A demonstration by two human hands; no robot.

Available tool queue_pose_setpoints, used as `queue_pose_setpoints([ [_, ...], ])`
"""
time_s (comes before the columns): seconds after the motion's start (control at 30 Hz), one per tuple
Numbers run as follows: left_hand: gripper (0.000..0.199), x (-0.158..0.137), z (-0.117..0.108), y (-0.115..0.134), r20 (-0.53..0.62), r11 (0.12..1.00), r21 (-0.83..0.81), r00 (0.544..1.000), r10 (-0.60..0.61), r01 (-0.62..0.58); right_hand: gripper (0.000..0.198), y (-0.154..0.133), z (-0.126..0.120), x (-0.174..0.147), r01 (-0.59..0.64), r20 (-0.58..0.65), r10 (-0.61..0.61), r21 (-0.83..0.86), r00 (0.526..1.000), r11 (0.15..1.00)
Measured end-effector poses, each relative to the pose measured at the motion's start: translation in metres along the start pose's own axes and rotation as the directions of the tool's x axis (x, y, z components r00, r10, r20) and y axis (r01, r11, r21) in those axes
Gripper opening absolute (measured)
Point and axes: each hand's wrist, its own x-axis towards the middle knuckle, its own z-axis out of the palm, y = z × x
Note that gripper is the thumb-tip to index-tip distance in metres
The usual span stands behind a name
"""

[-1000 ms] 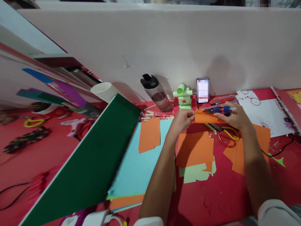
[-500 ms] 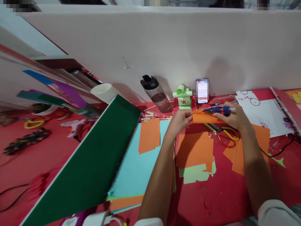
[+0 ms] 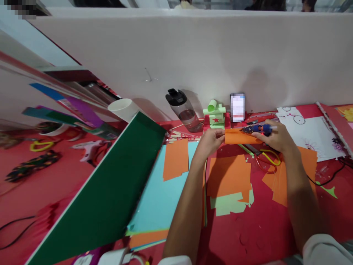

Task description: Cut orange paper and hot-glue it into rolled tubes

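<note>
My left hand (image 3: pixel 211 144) pinches the left end of a folded or curled piece of orange paper (image 3: pixel 239 138), holding it above the table. In my right hand (image 3: pixel 276 138) is a blue hot glue gun (image 3: pixel 258 129), its nozzle pointing left at the paper's upper edge. The fingers of that hand also come close to the paper's right end; whether they grip it I cannot tell. Just below lie scissors (image 3: pixel 271 157) with yellow and red handles. Behind the paper stands a small light green paper model (image 3: pixel 216 117) with a red star.
Orange sheets (image 3: pixel 228 176) lie over light green scraps (image 3: pixel 227 206). To the left are blue sheets (image 3: pixel 154 198) and a tilted dark green board (image 3: pixel 102 187). A water bottle (image 3: pixel 185 112) and a phone (image 3: pixel 237 107) stand near the white partition (image 3: pixel 124 48). A black cord (image 3: pixel 328 184) runs at right.
The nozzle has shifted slightly right along the paper's upper edge, and the paper has moved a touch left. Both hands keep their hold.
</note>
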Motion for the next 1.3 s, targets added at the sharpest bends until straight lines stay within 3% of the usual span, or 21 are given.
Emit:
queue_pose_setpoints([
  [0.37, 0.024, 0.000, -0.005, -0.005, -0.027, 1.000, 0.000, 1.000, -0.007, 0.007, 0.037, 0.013, -0.003, -0.001, -0.032, -0.015, 0.031, -0.023, 0.999, 0.999],
  [0.6, 0.027, 0.001, -0.005, -0.004, -0.013, 0.997, -0.081, 1.000, -0.019, 0.018, 0.036, 0.019, -0.004, -0.001, -0.022, -0.067, 0.017, -0.073, 0.998, 0.997],
  [0.8, 0.030, 0.001, -0.003, 0.001, -0.007, 0.996, -0.084, 1.000, -0.013, 0.012, 0.035, 0.013, -0.002, -0.001, -0.046, 0.017, 0.047, -0.042, 0.999, 0.998],
  [1.0, 0.031, 0.002, -0.006, 0.000, -0.034, 0.996, -0.084, 0.999, 0.009, -0.012, 0.034, 0.019, -0.006, -0.002, -0.069, -0.047, 0.065, -0.100, 0.997, 0.993],
  [1.17, 0.031, 0.002, -0.008, -0.003, -0.053, 0.996, -0.091, 0.999, 0.007, -0.011, 0.032, 0.017, -0.005, -0.002, -0.039, 0.009, 0.040, -0.084, 0.999, 0.996],
  [1.3, 0.034, 0.002, -0.010, -0.006, -0.043, 0.990, -0.139, 0.999, -0.013, 0.007, 0.033, 0.022, -0.007, -0.003, -0.074, -0.045, 0.071, -0.091, 0.997, 0.993],
])
